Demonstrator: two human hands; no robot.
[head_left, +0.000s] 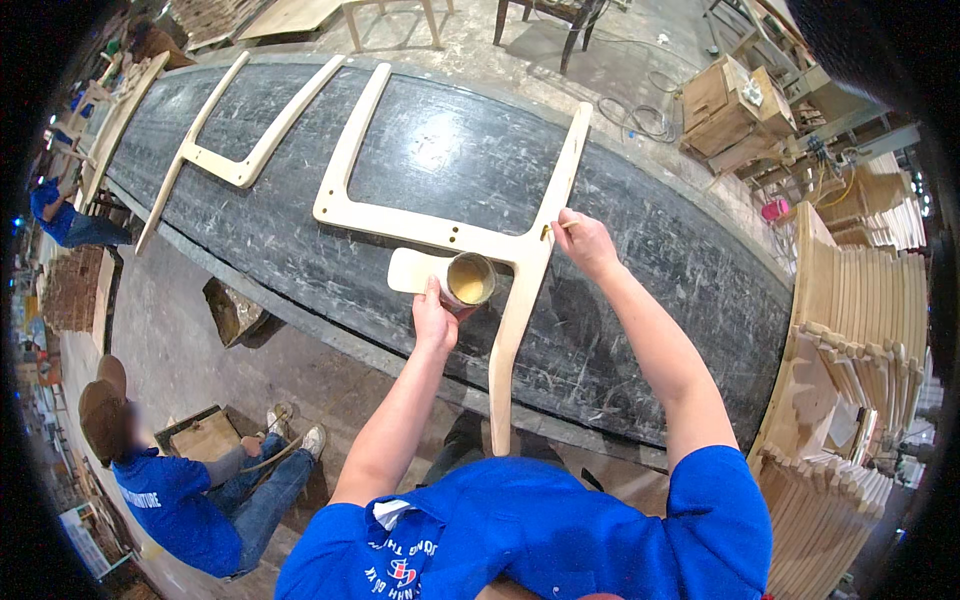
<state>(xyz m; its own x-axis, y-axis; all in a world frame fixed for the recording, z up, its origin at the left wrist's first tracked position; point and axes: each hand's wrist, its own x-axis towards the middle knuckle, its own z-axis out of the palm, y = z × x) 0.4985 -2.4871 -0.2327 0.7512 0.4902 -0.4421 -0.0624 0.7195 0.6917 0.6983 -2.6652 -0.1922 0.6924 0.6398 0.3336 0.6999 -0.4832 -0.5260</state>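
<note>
A pale wooden chair side frame lies on the dark table, its long leg reaching over the near edge toward me. My left hand is closed round an open can with yellowish stuff inside, just on the near side of the frame's rail. Beside the can, at my left fingers, is a flat pale piece with rounded corners; whether I grip it too is unclear. My right hand pinches a thin small stick, its tip at the joint of rail and leg.
A second wooden frame lies farther left on the table. Stacked wooden parts rise at the right. A seated person works at the lower left, another person farther off. Cables lie on the floor beyond the table.
</note>
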